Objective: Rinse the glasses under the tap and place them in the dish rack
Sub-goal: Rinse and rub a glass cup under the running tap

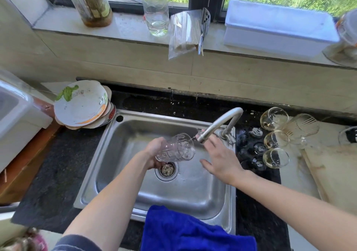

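Rinsing a glass is the step in hand, I judge. My left hand grips it by the base, tilted on its side over the sink, with its mouth at the spout of the tap. My right hand is spread and holds nothing, just beside the spout. Whether water runs, I cannot tell. Next I should turn the glass under the stream, then find the dish rack, which I do not see. More glasses wait on the right.
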The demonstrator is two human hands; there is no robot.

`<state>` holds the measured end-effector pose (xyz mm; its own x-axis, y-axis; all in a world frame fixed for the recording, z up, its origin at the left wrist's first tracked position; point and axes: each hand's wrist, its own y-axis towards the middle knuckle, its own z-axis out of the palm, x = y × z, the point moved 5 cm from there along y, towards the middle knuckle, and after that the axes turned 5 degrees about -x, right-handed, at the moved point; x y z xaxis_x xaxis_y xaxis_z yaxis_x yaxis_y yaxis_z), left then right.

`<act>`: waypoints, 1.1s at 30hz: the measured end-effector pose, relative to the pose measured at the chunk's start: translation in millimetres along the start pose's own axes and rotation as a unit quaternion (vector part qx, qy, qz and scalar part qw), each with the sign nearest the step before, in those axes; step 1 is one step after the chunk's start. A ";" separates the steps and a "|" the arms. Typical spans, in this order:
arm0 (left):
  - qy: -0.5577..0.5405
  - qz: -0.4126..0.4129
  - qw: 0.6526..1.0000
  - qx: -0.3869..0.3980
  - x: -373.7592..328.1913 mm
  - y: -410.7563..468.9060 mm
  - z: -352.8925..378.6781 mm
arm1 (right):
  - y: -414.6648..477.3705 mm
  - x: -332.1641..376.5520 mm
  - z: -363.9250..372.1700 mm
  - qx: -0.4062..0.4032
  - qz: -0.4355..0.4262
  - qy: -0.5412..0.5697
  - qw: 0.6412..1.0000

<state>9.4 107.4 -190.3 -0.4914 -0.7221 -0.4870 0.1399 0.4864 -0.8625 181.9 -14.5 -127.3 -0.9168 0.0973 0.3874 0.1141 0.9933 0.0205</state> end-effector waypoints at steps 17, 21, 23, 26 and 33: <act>0.213 0.547 0.787 -0.193 -49.8 -82.4 19.8 | 17.5 11.2 28.8 0.083 0.432 0.733 0.519; 0.203 0.307 0.927 -0.066 -54.0 -58.9 18.2 | 19.0 -10.9 24.7 0.124 0.431 0.609 0.654; 0.237 0.205 0.949 0.033 -49.3 -56.0 23.8 | 23.9 -20.0 23.9 0.139 0.421 0.528 0.725; 0.253 0.160 0.949 0.097 -41.8 -61.6 39.5 | 35.7 -23.6 20.1 0.111 0.398 0.447 0.794; 0.042 0.148 0.987 0.056 -25.4 -39.5 59.9 | 22.9 -26.9 25.4 -0.021 0.349 0.415 0.840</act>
<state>67.9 77.1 -152.1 -0.4839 -0.5114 -0.7101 0.3799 0.6082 -0.6969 199.4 7.3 -160.7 -0.0397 0.5602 0.8274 0.5413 0.7080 -0.4535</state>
